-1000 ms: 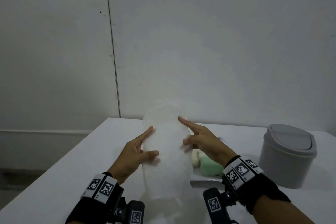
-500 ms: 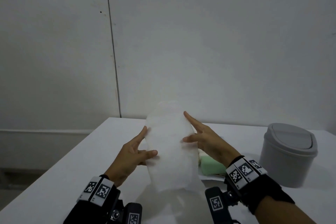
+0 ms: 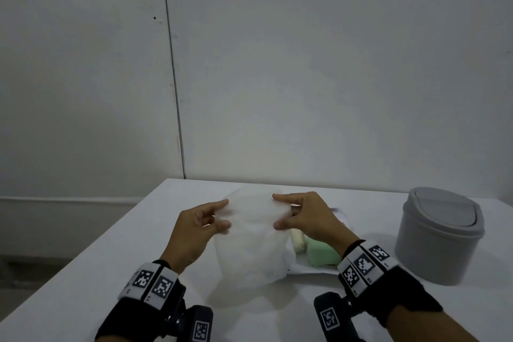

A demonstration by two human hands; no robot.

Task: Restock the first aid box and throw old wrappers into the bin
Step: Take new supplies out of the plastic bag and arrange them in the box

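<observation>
A translucent white lid (image 3: 251, 241) stands upright between my hands above the white table (image 3: 111, 264). My left hand (image 3: 194, 226) pinches its left edge with thumb and forefinger. My right hand (image 3: 308, 219) pinches its right edge the same way. Behind the lid lies the shallow white first aid box (image 3: 311, 269), with a pale yellow pack (image 3: 297, 239) and a green pack (image 3: 322, 254) inside. Most of the box is hidden by the lid and my right wrist. A grey bin (image 3: 437, 236) with a swing top stands at the right.
A bare grey-white wall (image 3: 277, 64) rises right behind the table's far edge. The table's left edge runs diagonally toward me, with floor below it at the far left.
Both hands have lowered the white lid toward the table, and their fingers have curled from flat support into pinches on its two edges.
</observation>
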